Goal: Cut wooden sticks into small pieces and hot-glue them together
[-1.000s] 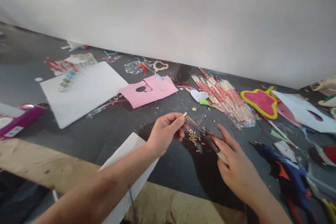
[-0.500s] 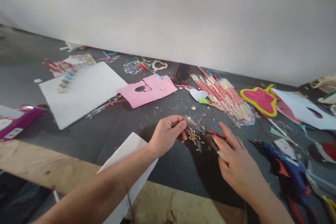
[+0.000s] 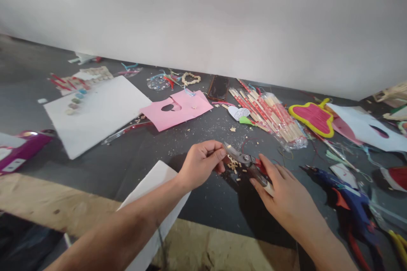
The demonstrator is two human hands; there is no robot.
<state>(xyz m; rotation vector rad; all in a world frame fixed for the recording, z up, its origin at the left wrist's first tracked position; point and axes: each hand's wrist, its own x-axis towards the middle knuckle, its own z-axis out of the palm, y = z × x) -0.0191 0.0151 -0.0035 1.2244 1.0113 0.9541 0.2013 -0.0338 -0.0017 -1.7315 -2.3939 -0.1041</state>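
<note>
Fingers of left hand (image 3: 201, 161) pinched shut on a stick (image 3: 229, 147), tip at the cutter (image 3: 246, 160). Right hand (image 3: 284, 184) curled round cutter; wood bits (image 3: 233, 164) on table (image 3: 127, 173) nearby.

pruner blades (image 3: 234, 152): smooth metal | short bits (image 3: 233, 163): wood | tabletop (image 3: 133, 173): matt

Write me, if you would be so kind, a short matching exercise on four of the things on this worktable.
Column one:
1. pruning shears
2. smartphone
3. pink paper
4. wrapped chopsticks

Column two:
A. lying flat near the wall, dark screen up
B. in red-patterned sleeves, partly under clear plastic
C. has a rounded hole cut in it
D. held in the right hand

Right pairs: 1-D, 2-A, 3-C, 4-B.
</note>
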